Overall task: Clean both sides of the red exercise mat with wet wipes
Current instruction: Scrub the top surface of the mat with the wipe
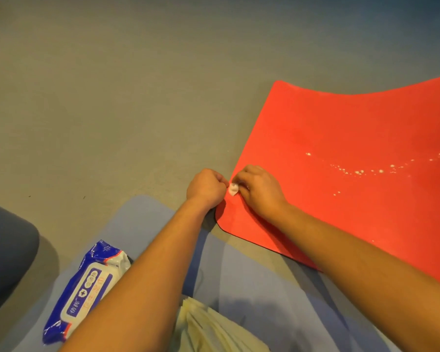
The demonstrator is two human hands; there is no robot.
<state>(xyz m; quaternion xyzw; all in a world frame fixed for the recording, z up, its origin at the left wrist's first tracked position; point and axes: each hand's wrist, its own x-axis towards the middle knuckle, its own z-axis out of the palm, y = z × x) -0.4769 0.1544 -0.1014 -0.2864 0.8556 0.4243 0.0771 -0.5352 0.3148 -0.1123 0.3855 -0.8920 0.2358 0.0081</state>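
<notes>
The right hand (259,189) pinches a small crumpled white wet wipe (233,189) between thumb and curled fingertips; the left hand (206,186) is curled into a fist right against the wipe's other side, and I cannot tell whether it has hold of it. Both meet at the left edge of the flat red rubber exercise mat (353,138), just up from its near left corner; the right forearm lies across that corner. Further right a trail of white specks (358,171) dots the mat. The mat lies on a grey floor (112,97); a pale blue mat (239,275) sits near it – on this, under the left forearm, lies a blue-and-white plastic pack of wipes (87,288).
</notes>
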